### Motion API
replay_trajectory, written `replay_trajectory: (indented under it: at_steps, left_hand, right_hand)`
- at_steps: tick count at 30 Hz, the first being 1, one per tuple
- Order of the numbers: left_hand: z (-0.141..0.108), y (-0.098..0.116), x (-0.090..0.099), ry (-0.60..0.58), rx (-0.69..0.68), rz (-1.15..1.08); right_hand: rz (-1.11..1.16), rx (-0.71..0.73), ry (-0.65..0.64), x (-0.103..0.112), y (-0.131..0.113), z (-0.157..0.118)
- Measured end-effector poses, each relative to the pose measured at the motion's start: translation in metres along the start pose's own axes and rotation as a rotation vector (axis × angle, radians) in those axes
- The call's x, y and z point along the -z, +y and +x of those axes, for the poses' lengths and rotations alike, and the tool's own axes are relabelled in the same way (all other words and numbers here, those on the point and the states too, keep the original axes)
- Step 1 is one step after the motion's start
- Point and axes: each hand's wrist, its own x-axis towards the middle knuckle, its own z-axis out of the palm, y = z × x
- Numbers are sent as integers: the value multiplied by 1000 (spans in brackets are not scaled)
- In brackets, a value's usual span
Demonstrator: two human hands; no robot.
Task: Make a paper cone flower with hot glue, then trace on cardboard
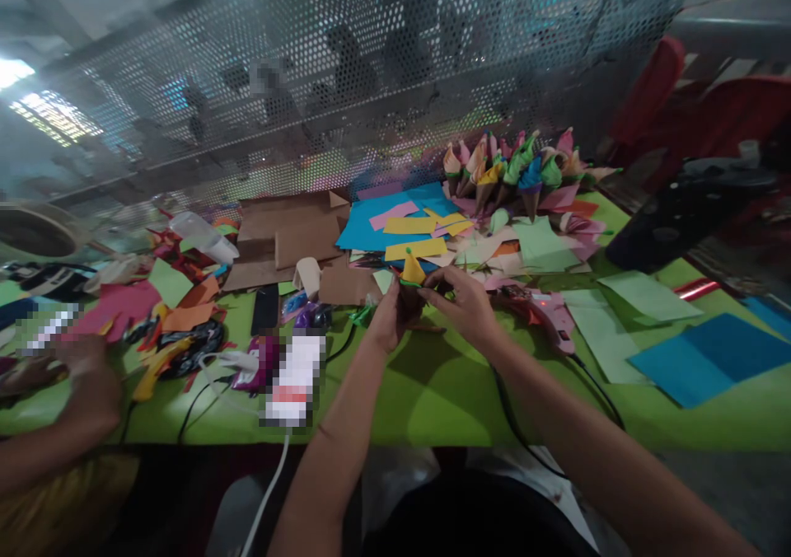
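Between my two hands, near the middle of the table, is a small paper ice-cream cone (412, 270) with a yellow pointed top, a green band and a brown lower part. My left hand (394, 320) is closed around the brown part from the left. From the right, the fingers of my right hand (458, 300) pinch at its side. The cone's lower end is hidden by my fingers. Just right of my right hand lies a pink glue gun (549, 314) with a small red light and a black cord.
Many finished paper cones (507, 170) stand bunched at the back right, near a dark tumbler (685, 211). Brown cardboard (297, 231), blue paper (362, 223) and pale green sheets (599, 334) lie around. A phone (295, 380) with a white cable is left; a co-worker's hand (86, 376) works farther left.
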Motion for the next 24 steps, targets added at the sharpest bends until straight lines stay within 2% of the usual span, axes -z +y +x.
replay_trajectory:
  at_steps: [6,10,14,24]
  left_hand:
    - [1,-2,2,-34,-29,25]
    - [1,-3,6,-4,3,64]
    - [3,-7,9,-7,-25,71]
    - [8,-13,13,-50,-63,60]
  right_hand:
    - [3,-3,9,1,-1,0]
    - [87,-74,15,1,-2,1]
    - [139,-128,25,0,-2,1]
    - [97,-120,5,1,-3,0]
